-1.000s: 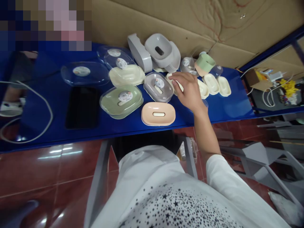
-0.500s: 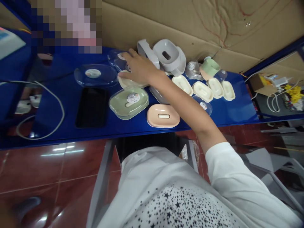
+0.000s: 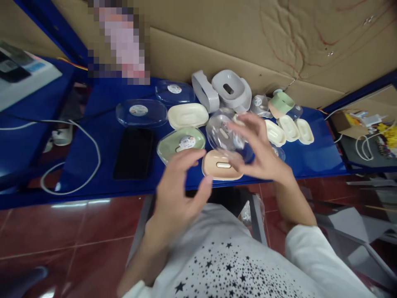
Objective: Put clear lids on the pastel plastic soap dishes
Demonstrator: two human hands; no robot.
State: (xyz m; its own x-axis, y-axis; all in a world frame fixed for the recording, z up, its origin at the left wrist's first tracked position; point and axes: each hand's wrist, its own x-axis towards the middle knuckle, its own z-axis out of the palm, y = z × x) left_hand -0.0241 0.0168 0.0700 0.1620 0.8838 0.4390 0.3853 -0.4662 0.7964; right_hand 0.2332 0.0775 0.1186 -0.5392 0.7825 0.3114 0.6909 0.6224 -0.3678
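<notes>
Blurred by motion, my right hand (image 3: 260, 151) is curled round the edge of a clear lid (image 3: 243, 145), beside a grey dish (image 3: 221, 132) and above the right end of a peach dish (image 3: 214, 166). My left hand (image 3: 182, 182) hovers at the table's front edge, fingers and thumb apart, holding nothing. Its fingertips overlap the front of a green dish with a clear labelled cover (image 3: 173, 142). A cream dish (image 3: 188, 116) lies behind the green one. Two clear labelled lids (image 3: 127, 114) (image 3: 164, 95) rest at the left.
A black tablet-like object (image 3: 133, 153) and a white cable (image 3: 99, 159) lie on the left of the blue table (image 3: 319, 159). Grey plastic parts (image 3: 228, 85) stand at the back. Several cream dishes (image 3: 289, 127) and a green cup (image 3: 281, 103) are at the right.
My right hand has moved from the back-left lids towards the peach dish, with a clear lid in its grasp. My left hand has come into view. The camera view has shifted slightly.
</notes>
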